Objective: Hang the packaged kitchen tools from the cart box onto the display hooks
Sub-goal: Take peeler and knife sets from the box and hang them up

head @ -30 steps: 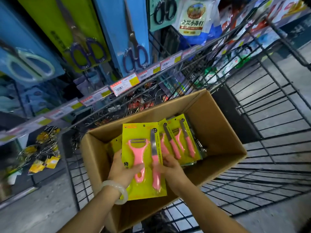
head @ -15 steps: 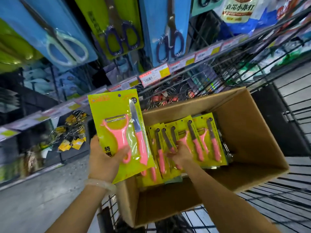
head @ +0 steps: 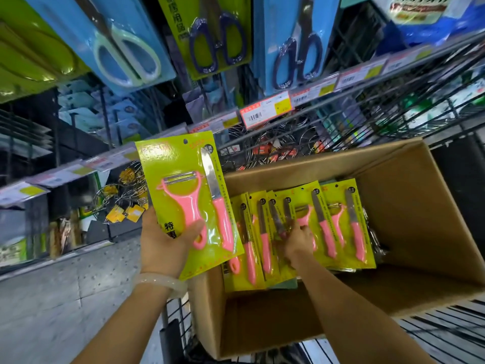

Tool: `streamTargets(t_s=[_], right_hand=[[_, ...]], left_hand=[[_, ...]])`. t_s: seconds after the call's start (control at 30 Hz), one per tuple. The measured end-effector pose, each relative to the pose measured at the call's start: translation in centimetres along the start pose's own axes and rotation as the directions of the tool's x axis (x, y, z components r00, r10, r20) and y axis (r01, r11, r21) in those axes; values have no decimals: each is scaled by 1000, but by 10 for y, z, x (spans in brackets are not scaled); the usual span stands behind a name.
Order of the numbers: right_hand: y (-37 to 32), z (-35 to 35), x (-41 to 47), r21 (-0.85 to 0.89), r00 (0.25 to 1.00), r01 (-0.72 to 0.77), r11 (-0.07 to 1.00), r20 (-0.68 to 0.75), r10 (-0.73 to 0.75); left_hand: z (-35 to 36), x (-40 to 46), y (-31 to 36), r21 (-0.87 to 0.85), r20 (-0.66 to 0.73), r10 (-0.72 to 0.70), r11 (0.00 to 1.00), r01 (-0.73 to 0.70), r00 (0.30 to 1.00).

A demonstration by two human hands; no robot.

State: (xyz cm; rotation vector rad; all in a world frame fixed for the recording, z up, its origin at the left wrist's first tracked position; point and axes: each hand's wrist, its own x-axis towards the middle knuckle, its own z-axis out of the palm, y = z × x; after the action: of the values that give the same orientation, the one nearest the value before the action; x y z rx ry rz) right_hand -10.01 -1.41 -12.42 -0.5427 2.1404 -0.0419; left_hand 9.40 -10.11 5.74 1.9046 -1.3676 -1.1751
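My left hand (head: 168, 243) grips a yellow-green card pack (head: 168, 164) holding a pink peeler and a pink-handled knife, lifted left of the box with its hang hole at the top. The cardboard box (head: 409, 200) sits in the wire cart and holds several more of the same packs (head: 338, 222), fanned upright. My right hand (head: 298, 241) reaches into the box, its fingers curled on the upper part of one of those packs. Display hooks are not clearly seen; price-tag rails (head: 265, 111) run along the shelf fronts.
Carded scissors (head: 215, 35) hang in blue and green packs overhead. Below the rail hang wire racks with yellow tags (head: 123, 203). The black wire cart (head: 446, 334) surrounds the box. Grey floor (head: 52, 298) lies at lower left.
My left hand has lifted one pack out of the box, up and to the left. My right hand let go of it and moved into the fanned packs.
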Motion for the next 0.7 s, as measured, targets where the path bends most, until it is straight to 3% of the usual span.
streamTargets(t_s=[0.17, 0.37, 0.5, 0.7], right_hand=[[-8, -3, 7, 6, 995, -95, 995, 25, 95], [-3, -25, -19, 377, 993, -95, 921, -36, 117], [18, -56, -51, 494, 985, -6, 870, -146, 90], [42, -98, -107, 564, 950, 266, 782, -291, -113]], left_hand=[[0, -3, -4, 4, 9, -2, 1000, 2, 1000], [0, -10, -4, 7, 29, 13, 1000, -13, 999], [0, -21, 6, -26, 69, 20, 999, -18, 997], [-12, -32, 14, -68, 172, 58, 997, -46, 983]])
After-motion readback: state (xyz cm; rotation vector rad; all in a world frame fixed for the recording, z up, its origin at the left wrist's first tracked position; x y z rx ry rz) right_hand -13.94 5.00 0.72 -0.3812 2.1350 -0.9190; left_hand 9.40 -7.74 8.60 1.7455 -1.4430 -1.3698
